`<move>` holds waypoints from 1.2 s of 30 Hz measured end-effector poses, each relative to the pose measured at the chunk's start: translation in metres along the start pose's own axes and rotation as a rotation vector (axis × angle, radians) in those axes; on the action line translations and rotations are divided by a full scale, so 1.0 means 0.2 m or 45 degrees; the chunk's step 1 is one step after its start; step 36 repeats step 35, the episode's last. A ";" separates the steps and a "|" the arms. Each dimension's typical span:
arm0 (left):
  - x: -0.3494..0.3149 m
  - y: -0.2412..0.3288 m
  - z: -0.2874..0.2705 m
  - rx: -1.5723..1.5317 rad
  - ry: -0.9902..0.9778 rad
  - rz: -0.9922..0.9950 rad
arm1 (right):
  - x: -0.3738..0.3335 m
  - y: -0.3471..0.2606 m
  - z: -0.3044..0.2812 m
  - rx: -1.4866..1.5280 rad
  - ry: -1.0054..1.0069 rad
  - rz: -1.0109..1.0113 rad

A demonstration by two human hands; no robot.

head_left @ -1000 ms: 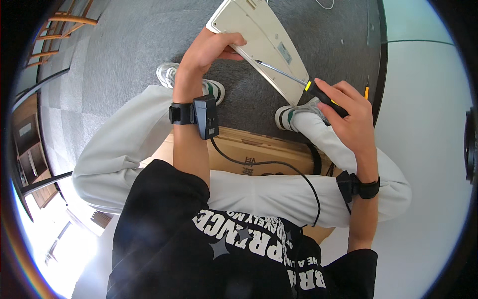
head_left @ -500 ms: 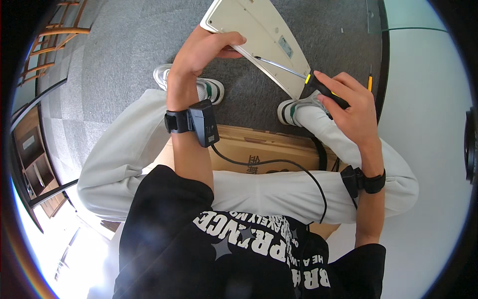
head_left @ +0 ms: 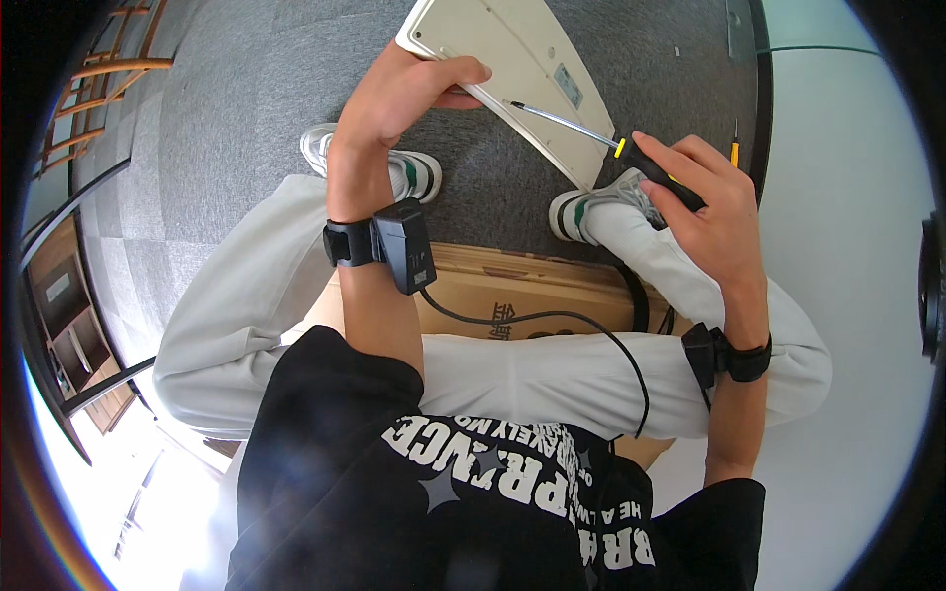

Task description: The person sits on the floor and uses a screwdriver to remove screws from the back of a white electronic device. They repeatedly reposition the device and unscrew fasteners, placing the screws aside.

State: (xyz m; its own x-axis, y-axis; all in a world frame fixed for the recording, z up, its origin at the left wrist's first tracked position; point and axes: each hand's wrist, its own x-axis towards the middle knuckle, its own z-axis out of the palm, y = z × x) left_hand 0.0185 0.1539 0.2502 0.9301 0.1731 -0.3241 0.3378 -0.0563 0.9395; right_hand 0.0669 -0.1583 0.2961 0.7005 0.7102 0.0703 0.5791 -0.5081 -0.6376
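Observation:
My left hand (head_left: 409, 94) is closed on the near left edge of an off-white keyboard (head_left: 522, 59), thumb on top. The keyboard's underside faces me, tilted, with small screw holes and a grey label. In my right hand (head_left: 714, 207) I grip a screwdriver (head_left: 572, 126) by its black and yellow handle, fingers wrapped around it. Its metal shaft points left across the underside. The dark tip is at a small hole near the keyboard's near edge; whether it touches I cannot tell. Black devices are strapped to both wrists.
A cardboard box (head_left: 552, 291) lies under my legs, with a black cable (head_left: 552, 318) running above it. A second, thin screwdriver with an orange handle (head_left: 734, 155) stands by the carpet's right edge. My shoes (head_left: 419, 177) are close below the keyboard. Wooden chair legs (head_left: 118, 69) are far left.
My right hand has shifted slightly to the right, and the screwdriver's tip has moved a little up and right. My left hand keeps its hold on the keyboard, nearly still.

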 end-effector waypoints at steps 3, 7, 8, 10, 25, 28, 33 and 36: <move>0.00 0.01 0.01 0.004 0.010 -0.013 | 0.00 0.00 0.00 -0.009 -0.003 -0.004; -0.02 0.04 0.02 0.035 -0.039 0.010 | -0.01 0.00 -0.03 -0.031 -0.059 0.010; -0.02 0.05 0.02 0.057 -0.051 0.019 | -0.01 0.00 -0.03 -0.043 -0.059 -0.004; -0.03 0.07 0.03 0.084 -0.080 0.035 | -0.01 0.01 -0.03 -0.047 -0.054 -0.011; -0.01 0.03 0.09 -0.035 0.041 -0.004 | -0.05 0.00 -0.04 -0.038 0.034 0.049; 0.00 0.02 0.09 -0.055 0.100 -0.029 | -0.06 -0.01 0.02 -0.027 0.138 0.037; 0.02 -0.02 0.09 -0.092 0.201 -0.028 | -0.10 -0.03 0.13 -0.035 0.254 0.078; 0.02 -0.04 0.08 -0.053 0.268 -0.016 | -0.11 -0.05 0.18 -0.123 0.285 0.066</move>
